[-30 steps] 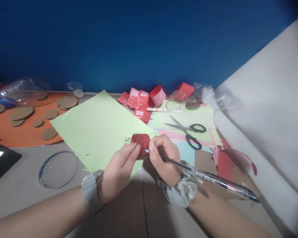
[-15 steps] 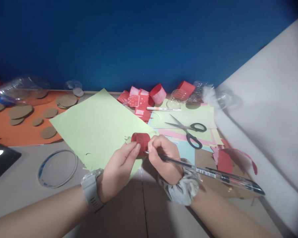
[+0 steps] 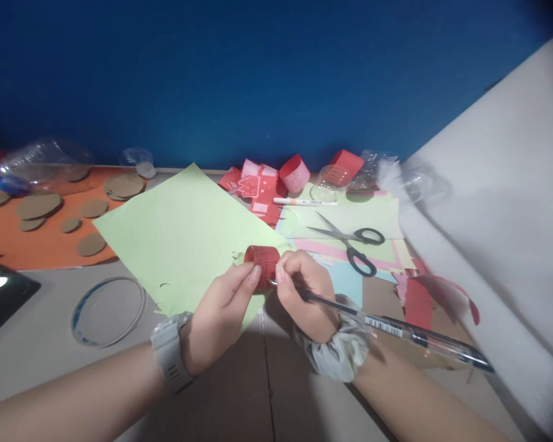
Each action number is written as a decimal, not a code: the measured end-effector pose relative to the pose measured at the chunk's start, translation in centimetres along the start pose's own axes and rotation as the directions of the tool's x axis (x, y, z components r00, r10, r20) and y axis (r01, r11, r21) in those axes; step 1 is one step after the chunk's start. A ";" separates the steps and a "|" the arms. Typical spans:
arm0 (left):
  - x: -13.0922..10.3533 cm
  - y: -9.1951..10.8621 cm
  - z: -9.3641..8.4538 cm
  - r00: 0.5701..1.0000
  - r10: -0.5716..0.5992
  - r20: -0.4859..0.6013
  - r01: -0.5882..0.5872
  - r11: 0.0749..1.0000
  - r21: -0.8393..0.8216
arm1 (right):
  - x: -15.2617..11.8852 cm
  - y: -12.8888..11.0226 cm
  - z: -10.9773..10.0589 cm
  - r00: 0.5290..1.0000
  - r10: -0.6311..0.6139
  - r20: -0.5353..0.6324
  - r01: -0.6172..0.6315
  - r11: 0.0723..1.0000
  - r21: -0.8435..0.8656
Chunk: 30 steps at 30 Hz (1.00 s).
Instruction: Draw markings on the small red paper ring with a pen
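Note:
Between my hands is a small red paper ring (image 3: 263, 260) with dark lines drawn on its side. My left hand (image 3: 219, 313) pinches it, thumb laid across the front. A clear-barrelled pen (image 3: 389, 327) with a dark cap on its rear end slants from my right hand (image 3: 306, 291) toward the lower right. Its metal tip touches or nearly touches the ring's lower right edge. The fingers of my right hand are closed round the pen near the tip, also against the ring's right side. Under the ring spreads a light green paper sheet (image 3: 184, 227).
Black-handled scissors (image 3: 350, 236) lie partly spread on stacked coloured papers, below a white marker (image 3: 304, 202). Red paper pieces (image 3: 265, 190) sit by the blue wall (image 3: 258, 80). Cardboard discs (image 3: 39, 206) rest on orange paper at left, near a tape ring (image 3: 108, 312) and a black device (image 3: 4, 298).
Almost nothing differs. The view has shifted very slightly, while both hands keep their grip on the ring and the pen.

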<state>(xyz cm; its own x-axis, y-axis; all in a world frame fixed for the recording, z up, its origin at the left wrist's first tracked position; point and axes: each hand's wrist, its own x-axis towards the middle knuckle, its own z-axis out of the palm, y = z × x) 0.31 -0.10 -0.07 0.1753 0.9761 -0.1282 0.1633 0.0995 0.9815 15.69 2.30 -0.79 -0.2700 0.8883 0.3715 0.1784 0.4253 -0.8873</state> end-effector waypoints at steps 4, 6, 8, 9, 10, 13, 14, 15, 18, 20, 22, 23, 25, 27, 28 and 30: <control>0.0 -0.1 0.0 1.000 -0.002 -0.006 0.002 1.000 0.004 | 0.0 0.0 0.0 1.000 0.011 -0.002 -0.011 1.000 -0.014; 0.0 0.0 0.0 1.000 -0.002 -0.009 0.002 1.000 0.013 | 0.0 0.0 0.0 1.000 -0.013 0.018 0.014 1.000 -0.018; 0.0 0.1 0.0 1.000 -0.007 -0.012 0.007 1.000 0.018 | 0.0 0.0 -0.1 0.999 -0.026 0.026 0.026 1.000 -0.012; 0.0 0.1 0.0 1.000 -0.010 -0.011 0.011 1.000 0.019 | 0.0 0.0 0.0 1.000 -0.021 0.021 0.021 1.000 -0.008; 0.0 0.2 0.0 1.000 -0.013 -0.009 0.013 1.000 0.019 | 0.0 0.0 0.0 1.000 -0.010 0.013 0.010 1.000 -0.004; 0.0 0.1 0.0 1.000 -0.015 -0.007 0.015 1.000 0.010 | 0.0 0.0 0.0 1.000 0.016 -0.005 -0.016 1.000 0.005; 0.0 0.1 0.0 1.000 -0.015 -0.006 0.015 1.000 0.007 | 0.0 0.0 0.0 1.000 0.012 -0.001 -0.012 1.000 0.007; 0.0 0.1 0.0 1.000 -0.016 -0.006 0.016 1.000 0.005 | 0.0 0.0 0.0 1.000 0.003 0.009 -0.003 1.000 0.006; 0.0 0.0 0.0 1.000 -0.014 -0.008 0.014 1.000 0.003 | 0.0 0.0 -0.1 0.999 -0.022 0.042 0.022 1.000 0.000; 0.0 -0.1 0.0 1.000 -0.015 -0.009 0.015 1.000 -0.005 | 0.0 0.0 0.0 0.999 -0.014 0.033 0.014 1.000 -0.001; -0.1 0.0 0.1 1.000 -0.013 -0.006 0.013 1.000 -0.015 | 0.0 -0.1 0.0 1.000 0.009 0.005 -0.009 1.000 0.000; -0.1 0.0 0.1 1.000 -0.013 -0.002 0.012 1.000 -0.017 | 0.0 -0.1 0.0 1.000 0.020 -0.006 -0.020 1.000 -0.001; -0.1 0.0 0.0 1.000 -0.014 0.002 0.014 1.000 -0.012 | 0.0 -0.1 0.0 1.000 0.021 -0.002 -0.021 1.000 -0.005; -0.1 0.0 0.0 1.000 -0.017 -0.001 0.017 1.000 -0.007 | 0.1 0.0 -0.1 1.000 0.001 0.032 -0.001 1.000 -0.013; -0.1 0.0 0.0 1.000 -0.017 -0.002 0.017 1.000 -0.009 | 0.1 0.0 -0.1 0.999 -0.006 0.049 0.007 1.000 -0.015; 0.0 0.0 0.0 1.000 -0.010 -0.006 0.010 1.000 -0.028 | 0.1 0.1 -0.1 0.999 -0.012 0.053 0.013 1.000 -0.008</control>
<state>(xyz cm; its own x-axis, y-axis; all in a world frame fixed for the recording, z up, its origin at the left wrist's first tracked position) 0.33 -0.10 -0.08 0.1677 0.9762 -0.1372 0.1381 0.1146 0.9838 15.77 2.46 -0.78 -0.3215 0.8727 0.3674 0.1826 0.4379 -0.8803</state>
